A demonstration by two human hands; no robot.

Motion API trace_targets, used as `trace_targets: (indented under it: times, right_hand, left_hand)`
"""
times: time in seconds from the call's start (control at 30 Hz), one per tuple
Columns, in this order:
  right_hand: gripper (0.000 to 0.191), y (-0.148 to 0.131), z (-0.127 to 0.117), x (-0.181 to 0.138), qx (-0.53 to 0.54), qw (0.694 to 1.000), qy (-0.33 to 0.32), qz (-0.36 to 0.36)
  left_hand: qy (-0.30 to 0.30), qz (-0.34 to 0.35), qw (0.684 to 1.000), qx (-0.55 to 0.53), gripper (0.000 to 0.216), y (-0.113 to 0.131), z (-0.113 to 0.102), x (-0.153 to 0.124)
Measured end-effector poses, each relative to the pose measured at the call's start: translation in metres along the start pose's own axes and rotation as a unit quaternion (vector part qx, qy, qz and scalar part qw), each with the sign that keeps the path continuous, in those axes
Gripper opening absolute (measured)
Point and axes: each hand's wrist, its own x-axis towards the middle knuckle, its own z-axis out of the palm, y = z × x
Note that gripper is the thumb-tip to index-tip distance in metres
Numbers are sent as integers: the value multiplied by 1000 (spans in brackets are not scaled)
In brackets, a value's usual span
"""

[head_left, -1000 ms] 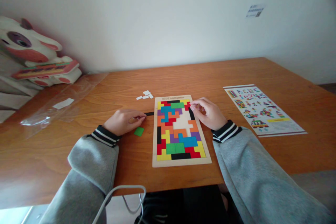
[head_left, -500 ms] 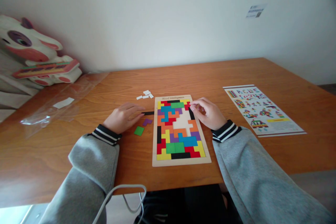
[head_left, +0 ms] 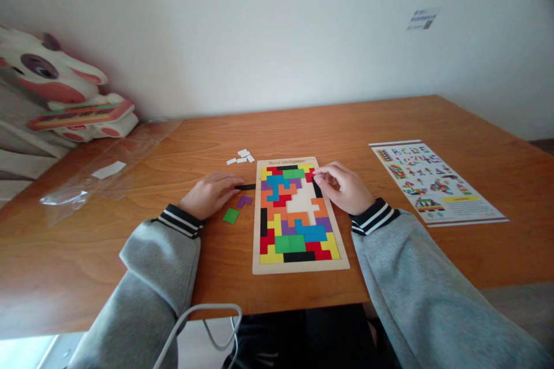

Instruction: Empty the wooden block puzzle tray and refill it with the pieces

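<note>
A wooden puzzle board [head_left: 300, 266] lies on the table in front of me, mostly filled with coloured block pieces, with a bare gap near its middle. My right hand [head_left: 344, 187] rests at the board's upper right edge, fingers pinched on a red piece [head_left: 310, 176] there. My left hand [head_left: 210, 194] lies flat on the table left of the board, fingertips touching a black bar piece [head_left: 246, 187]. A loose purple piece [head_left: 244, 201] and a green square piece [head_left: 231, 215] lie just beside that hand.
A printed pattern sheet [head_left: 433, 180] lies to the right. Small white paper scraps [head_left: 240, 157] sit beyond the board. A clear plastic bag [head_left: 99, 176] and a cow-shaped toy [head_left: 64, 92] are at the far left. A grey cable [head_left: 203, 317] hangs by the near edge.
My left hand has opened and moved a little toward the black bar, uncovering the purple piece on the table. My right hand has stayed at the board's upper right.
</note>
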Motion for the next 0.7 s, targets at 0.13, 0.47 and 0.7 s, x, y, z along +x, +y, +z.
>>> trace_targets:
  times: [0.13, 0.47, 0.7]
  right_hand:
    - [19, 1, 1, 0, 2, 1000, -1, -1]
    - [20, -2, 0, 1, 7, 1000, 6, 3]
    - [25, -25, 3, 1, 125, 989, -74, 30]
  left_hand:
    - [-6, -10, 1000, 3, 30, 0, -1, -1]
    - [66, -8, 997, 27, 23, 10, -5, -1]
    - [104, 169, 980, 4, 23, 69, 15, 19]
